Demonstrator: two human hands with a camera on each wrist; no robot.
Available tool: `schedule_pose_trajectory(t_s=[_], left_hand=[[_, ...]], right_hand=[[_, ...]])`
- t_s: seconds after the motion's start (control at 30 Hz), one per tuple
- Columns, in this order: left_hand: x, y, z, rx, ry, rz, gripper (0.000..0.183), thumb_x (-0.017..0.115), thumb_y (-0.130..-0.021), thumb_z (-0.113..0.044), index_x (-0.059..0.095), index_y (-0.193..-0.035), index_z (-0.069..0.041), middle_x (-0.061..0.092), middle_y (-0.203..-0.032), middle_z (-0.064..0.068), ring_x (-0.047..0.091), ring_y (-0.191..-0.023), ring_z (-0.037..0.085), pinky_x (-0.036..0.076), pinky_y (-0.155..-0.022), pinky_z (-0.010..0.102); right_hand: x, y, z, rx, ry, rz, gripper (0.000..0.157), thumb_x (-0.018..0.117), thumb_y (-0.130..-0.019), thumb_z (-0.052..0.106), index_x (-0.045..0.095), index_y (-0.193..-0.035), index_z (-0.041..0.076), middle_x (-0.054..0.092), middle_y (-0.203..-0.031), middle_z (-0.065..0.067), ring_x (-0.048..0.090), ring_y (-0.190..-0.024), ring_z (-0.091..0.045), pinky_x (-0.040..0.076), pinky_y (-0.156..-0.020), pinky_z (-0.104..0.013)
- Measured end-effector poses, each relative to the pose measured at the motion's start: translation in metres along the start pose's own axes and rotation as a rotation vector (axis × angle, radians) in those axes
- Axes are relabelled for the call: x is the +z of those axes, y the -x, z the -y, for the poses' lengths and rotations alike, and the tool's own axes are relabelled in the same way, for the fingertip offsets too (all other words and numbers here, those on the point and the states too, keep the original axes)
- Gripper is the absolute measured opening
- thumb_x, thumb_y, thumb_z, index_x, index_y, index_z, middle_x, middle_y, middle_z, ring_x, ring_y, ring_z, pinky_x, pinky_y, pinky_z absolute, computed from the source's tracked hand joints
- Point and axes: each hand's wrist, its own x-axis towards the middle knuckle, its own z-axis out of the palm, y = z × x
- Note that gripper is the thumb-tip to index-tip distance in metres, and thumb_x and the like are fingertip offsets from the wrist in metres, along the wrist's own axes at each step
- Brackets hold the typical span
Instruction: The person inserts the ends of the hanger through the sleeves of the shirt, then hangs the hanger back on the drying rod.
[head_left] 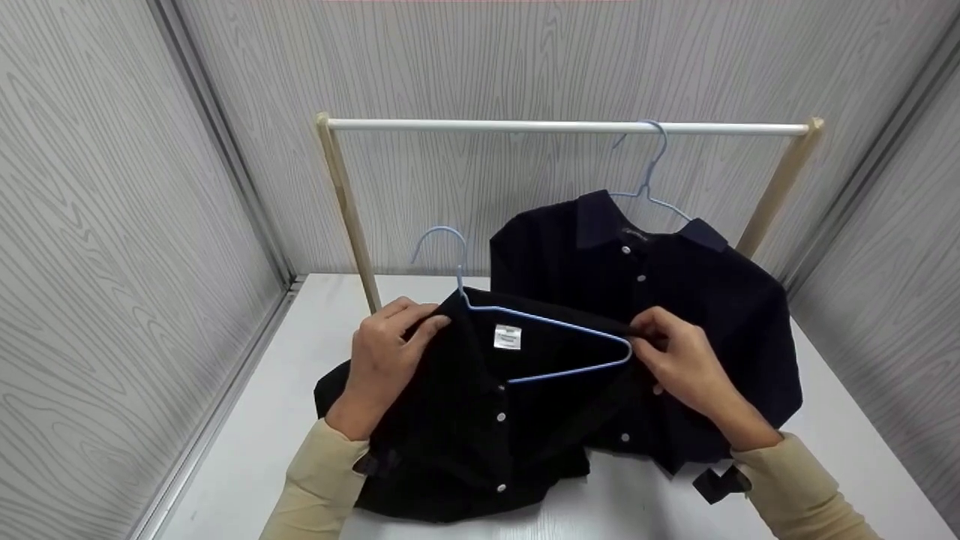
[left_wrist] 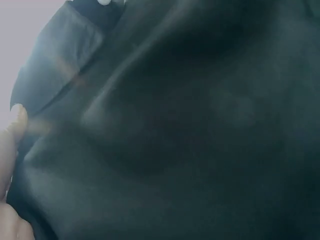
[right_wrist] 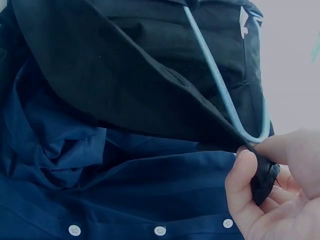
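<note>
A black button-up shirt with a white label inside the neck hangs between both hands. My left hand pinches its collar side, close to the hanger's hook. Across the neck opening, my right hand pinches the other side, and the right wrist view shows black cloth between thumb and fingers. A light blue hanger lies partly inside the shirt, its right end showing at the opening by my right fingers. Its left end is hidden under the cloth. Black fabric fills most of the left wrist view.
Behind, a navy shirt hangs on another light blue hanger from the white rod of a rack with wooden posts. The rack stands on a white table, with wood-grain panels around it.
</note>
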Motion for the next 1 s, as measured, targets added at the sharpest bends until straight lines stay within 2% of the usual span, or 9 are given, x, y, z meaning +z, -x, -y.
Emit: schedule_pose_trajectory(t_s=[0.13, 0.37, 0.6, 0.7, 0.83, 0.93, 1.0], left_hand=[[0.000, -0.001, -0.001, 0.009, -0.006, -0.040, 0.017, 0.064, -0.081, -0.035, 0.071, -0.085, -0.020, 0.063, -0.076, -0.011, 0.058, -0.069, -0.001, 0.048, -0.062, 0.021], [0.000, -0.002, -0.006, 0.113, -0.089, -0.123, 0.014, 0.065, -0.081, -0.029, 0.071, -0.084, -0.017, 0.063, -0.075, -0.008, 0.058, -0.068, 0.001, 0.048, -0.060, 0.019], [0.001, -0.004, -0.010, 0.212, -0.227, -0.164, 0.015, 0.064, -0.082, -0.028, 0.071, -0.086, -0.015, 0.062, -0.073, -0.005, 0.057, -0.066, 0.006, 0.048, -0.057, 0.022], [0.001, -0.004, -0.011, 0.236, -0.271, -0.177, 0.015, 0.063, -0.083, -0.027, 0.071, -0.086, -0.015, 0.061, -0.072, -0.005, 0.056, -0.063, 0.007, 0.047, -0.054, 0.022], [0.005, -0.004, -0.012, 0.269, -0.276, -0.174, 0.014, 0.063, -0.083, -0.026, 0.071, -0.086, -0.014, 0.060, -0.072, -0.006, 0.054, -0.061, 0.007, 0.045, -0.052, 0.022], [0.011, -0.004, -0.013, 0.278, -0.268, -0.162, 0.014, 0.063, -0.083, -0.026, 0.070, -0.086, -0.015, 0.060, -0.072, -0.006, 0.053, -0.061, 0.008, 0.045, -0.053, 0.022], [0.014, -0.003, -0.015, 0.276, -0.270, -0.151, 0.014, 0.062, -0.084, -0.027, 0.070, -0.086, -0.015, 0.059, -0.072, -0.007, 0.053, -0.061, 0.008, 0.045, -0.053, 0.022]], right_hand=[[0.001, 0.001, 0.000, 0.004, -0.011, -0.004, 0.010, 0.060, -0.083, 0.005, 0.058, -0.093, 0.007, 0.058, -0.079, -0.008, 0.054, -0.049, -0.019, 0.045, -0.036, -0.029], [0.000, 0.000, 0.003, 0.014, -0.032, -0.004, 0.010, 0.061, -0.084, 0.007, 0.058, -0.093, 0.006, 0.059, -0.078, -0.009, 0.053, -0.045, -0.022, 0.044, -0.035, -0.030], [-0.005, 0.001, 0.010, -0.081, -0.021, -0.010, 0.009, 0.059, -0.085, 0.007, 0.055, -0.092, 0.003, 0.057, -0.075, -0.010, 0.054, -0.045, -0.022, 0.043, -0.033, -0.027], [-0.007, 0.001, 0.016, -0.072, -0.029, -0.006, 0.008, 0.058, -0.085, 0.007, 0.054, -0.090, 0.002, 0.058, -0.073, -0.011, 0.055, -0.045, -0.023, 0.043, -0.033, -0.027], [-0.008, -0.002, 0.024, -0.012, -0.073, 0.015, 0.008, 0.059, -0.085, 0.008, 0.053, -0.086, 0.003, 0.061, -0.073, -0.012, 0.056, -0.046, -0.023, 0.044, -0.035, -0.030], [-0.005, -0.005, 0.033, 0.029, -0.093, 0.033, 0.011, 0.060, -0.085, 0.012, 0.053, -0.082, 0.004, 0.060, -0.068, -0.007, 0.054, -0.049, -0.014, 0.046, -0.041, -0.027], [-0.002, -0.007, 0.039, 0.014, -0.094, 0.044, 0.013, 0.060, -0.085, 0.014, 0.053, -0.079, 0.005, 0.055, -0.064, -0.002, 0.049, -0.051, -0.009, 0.043, -0.046, -0.023]])
